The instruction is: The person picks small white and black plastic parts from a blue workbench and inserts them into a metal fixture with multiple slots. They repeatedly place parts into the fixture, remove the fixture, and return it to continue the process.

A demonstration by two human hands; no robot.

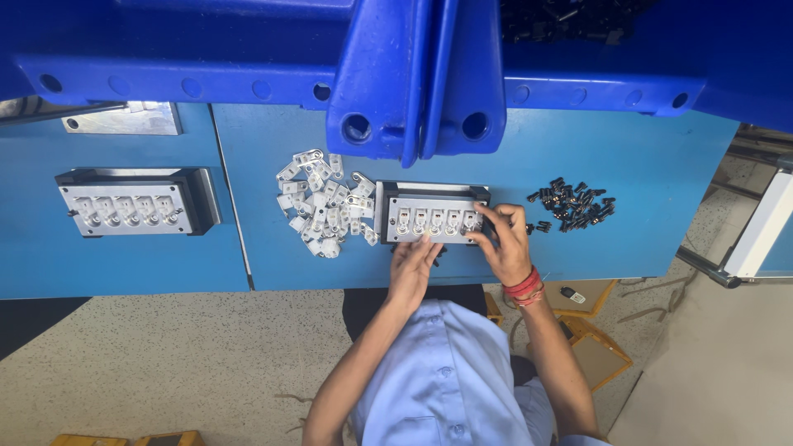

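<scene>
Blue is the colour of the whole work table (644, 165), which fills the upper half of the frame, and of the plastic crates (413, 74) that hang over its top edge. Near the centre of the frame a dark fixture block (432, 212) lies flat on the table. It has a light metal face with a row of small white parts sitting in its pockets.

Both hands are at this block. The left hand (411, 266) comes from below, and its fingertips touch the lower edge of the block, about at the middle. The fingers are close together and narrow; I cannot tell if they pinch a small piece. The right hand (505, 244) rests on the right end of the block, with the fingers bent over the last pocket. They seem to press there, but what is under the fingertips is hidden. Red bands (523, 287) go around the right wrist.

Just left of the block, touching its side, lies a heap of white plastic pieces (320, 206). To the right of the block, near the right hand, there is a small heap of black pieces (574, 205). At the left of the frame, well apart from the hands, a second fixture block (132, 202) of the same kind lies on the neighbouring table panel, also with a row of pockets.

In the lower middle of the frame the light blue shirt (446, 380) of the person is visible, above a speckled floor (165, 363).
</scene>
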